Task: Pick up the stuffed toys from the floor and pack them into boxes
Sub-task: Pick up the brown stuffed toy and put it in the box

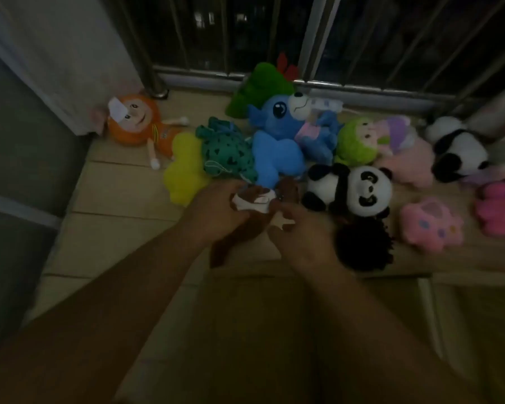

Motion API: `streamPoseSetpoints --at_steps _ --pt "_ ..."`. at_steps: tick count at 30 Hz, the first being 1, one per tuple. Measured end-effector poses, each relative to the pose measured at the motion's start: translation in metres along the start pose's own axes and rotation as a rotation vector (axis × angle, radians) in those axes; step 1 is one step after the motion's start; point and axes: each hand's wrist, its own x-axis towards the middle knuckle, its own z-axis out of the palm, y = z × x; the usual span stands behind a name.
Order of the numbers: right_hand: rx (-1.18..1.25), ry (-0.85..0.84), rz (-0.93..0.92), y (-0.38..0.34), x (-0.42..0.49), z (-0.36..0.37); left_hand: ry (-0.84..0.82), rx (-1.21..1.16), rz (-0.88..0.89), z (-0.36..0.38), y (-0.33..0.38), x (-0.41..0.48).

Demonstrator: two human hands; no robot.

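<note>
Fingers (236,186) of the left hand (216,212) curl round a small brown-and-white stuffed toy (255,199), and the right hand (302,239) pinches the same toy from the other side, its fingers (286,212) bent over a white part of it. The picture is dim and blurred, so what animal the toy is cannot be told. It is held just above the tiled floor (114,199), at the near edge of a heap of plush toys and just beyond what looks like an open cardboard box (245,316) at the bottom of the view.

Right of the hands lies a panda (353,191), touching a black fuzzy toy (365,243) nearer the camera. Behind the held toy a big blue plush (277,135) rests between a green spotted plush (225,151) and a smaller blue-and-pink one (318,132). A yellow plush (184,167) lies beside the spotted one, and an orange doll (134,121) sits apart by the wall. A dark green plush (260,86) leans against the metal railing (362,88). Further right are a green-hooded doll (359,141), a pale pink plush (405,166), a second panda (458,150), a pink paw-shaped toy (432,225) and a magenta plush (502,211).
</note>
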Motion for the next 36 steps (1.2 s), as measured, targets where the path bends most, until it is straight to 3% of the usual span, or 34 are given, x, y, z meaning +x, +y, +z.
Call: streamPoseSetpoints --at_steps 7,12,17,27,31,34,36 --pt "-0.082 -0.038 -0.049 0.01 0.048 0.022 -0.386 0.446 -0.04 0.035 -0.034 0.055" --pt "-0.095 -0.035 -0.101 0.014 0.054 0.027 -0.394 0.631 0.002 0.05 -0.033 0.067" --pt "-0.072 0.032 -0.087 0.018 0.044 0.021 -0.238 0.536 0.08 0.024 -0.008 0.064" --pt "-0.126 0.14 -0.241 -0.008 0.028 -0.04 0.207 0.281 0.299 -0.034 0.068 0.018" --pt "-0.302 0.14 -0.379 -0.008 0.019 -0.06 0.251 0.157 0.425 -0.055 0.102 -0.004" --pt "-0.536 0.154 -0.481 -0.013 0.007 -0.072 0.231 -0.092 0.42 -0.057 0.123 -0.016" --pt "-0.57 0.15 -0.533 -0.016 -0.002 -0.074 0.154 -0.278 0.408 -0.055 0.131 -0.02"
